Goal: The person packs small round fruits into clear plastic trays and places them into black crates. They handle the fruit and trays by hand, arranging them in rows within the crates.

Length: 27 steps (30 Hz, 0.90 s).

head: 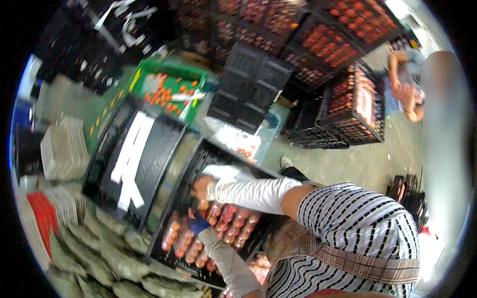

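A black plastic crate lies before me, holding rows of red round fruit in clear plastic packs. My left hand, in a blue glove and pale sleeve, is over the packs at the crate's middle, fingers pointing down among them. Higher up in the crate, my right hand, in a white sleeve, is beside a pale, crumpled sheet and above the end of a row of packs. Blur and the hands' angle hide whether either one grips a pack.
Left of it stands another black crate with white strips. A green crate holds loose orange-red fruit. Upturned dark crates and stacked fruit-filled crates rise beyond. Grey-green sacks lie lower left; another person is at right.
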Tool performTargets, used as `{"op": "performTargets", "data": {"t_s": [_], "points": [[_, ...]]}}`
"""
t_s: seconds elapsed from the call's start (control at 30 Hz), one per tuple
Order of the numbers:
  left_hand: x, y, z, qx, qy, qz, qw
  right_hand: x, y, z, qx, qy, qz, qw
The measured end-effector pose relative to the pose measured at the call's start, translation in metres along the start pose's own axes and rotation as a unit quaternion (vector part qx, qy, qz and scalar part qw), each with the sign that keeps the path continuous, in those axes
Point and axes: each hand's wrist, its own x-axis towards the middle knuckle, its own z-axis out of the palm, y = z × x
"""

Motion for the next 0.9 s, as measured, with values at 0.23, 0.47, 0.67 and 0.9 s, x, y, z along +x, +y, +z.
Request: {"op": "performTargets", "data": {"t_s": [0.23, 0.47, 0.67, 0.9], "points": [[0.021, 0.033, -0.017, 0.029, -0.016, -0.132, 0.991, -0.141, 0.033, -0.137, 0.369, 0.160, -0.010, 0.916], [-0.072, 0.154, 0.063, -0.463, -0.345, -0.123, 0.807, -0.506, 0.247, -0.292, 0.302, 0.627, 0.329, 0.639], [-0.187, 0.255, 0.251, -0.333, -0.509, -0.209, 0.766, -0.692, 0.408, -0.203, 0.317, 0.559, 0.585, 0.494], [-0.311, 0.388, 0.385, -0.353, -0.539, -0.177, 0.744, -0.707, 0.424, -0.131, 0.645, 0.662, 0.304, 0.232]]}}
